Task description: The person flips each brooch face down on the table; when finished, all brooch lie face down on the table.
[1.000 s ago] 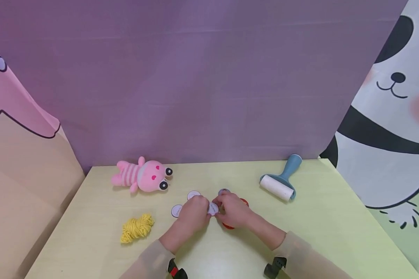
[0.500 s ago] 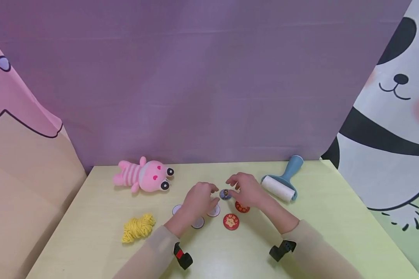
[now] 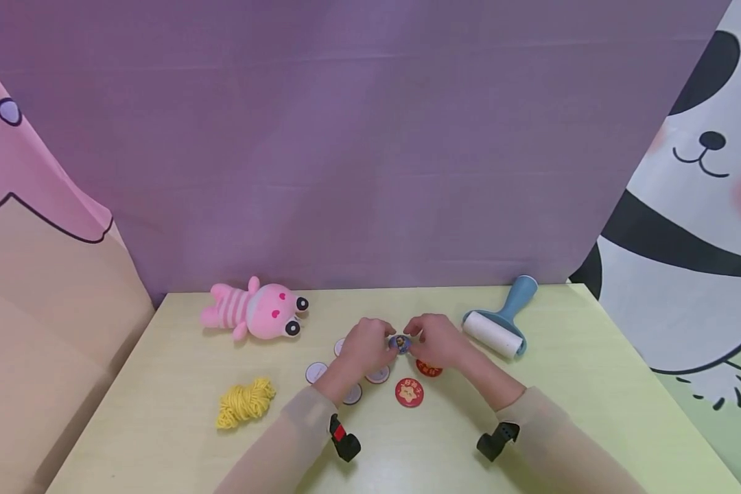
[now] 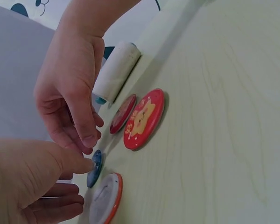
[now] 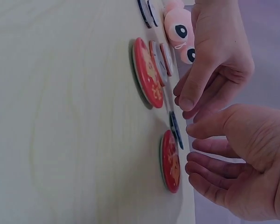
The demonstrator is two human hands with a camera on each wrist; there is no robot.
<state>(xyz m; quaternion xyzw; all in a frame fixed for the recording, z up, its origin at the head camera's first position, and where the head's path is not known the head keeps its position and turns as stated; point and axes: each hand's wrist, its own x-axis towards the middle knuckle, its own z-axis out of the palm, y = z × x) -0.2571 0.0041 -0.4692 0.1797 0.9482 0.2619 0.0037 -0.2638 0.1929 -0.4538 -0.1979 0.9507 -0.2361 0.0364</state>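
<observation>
Badge, round, blue (image 3: 400, 344), one: on the tabletop (image 3: 593, 370), between the two hands.
Left hand (image 3: 366, 345): fingers loosely bent, thumb tip at the blue badge; whether it pinches, I cannot tell.
Right hand (image 3: 440, 341): fingers spread, thumb apart and close to the same badge.
Red badges (image 3: 409, 392), two: one partly behind the right hand in the head view, both plain in the right wrist view.
White-backed badges (image 3: 317, 372), four: some partly covered by the left arm from the head; the right wrist view gives two red rims and two dark.
Pink plush toy (image 3: 256, 311), one: whole from the head, in part from the right wrist.
Blue-handled roller (image 3: 500, 319), one: head and left wrist views.
Yellow cord bundle (image 3: 245, 403), one: head view alone.
</observation>
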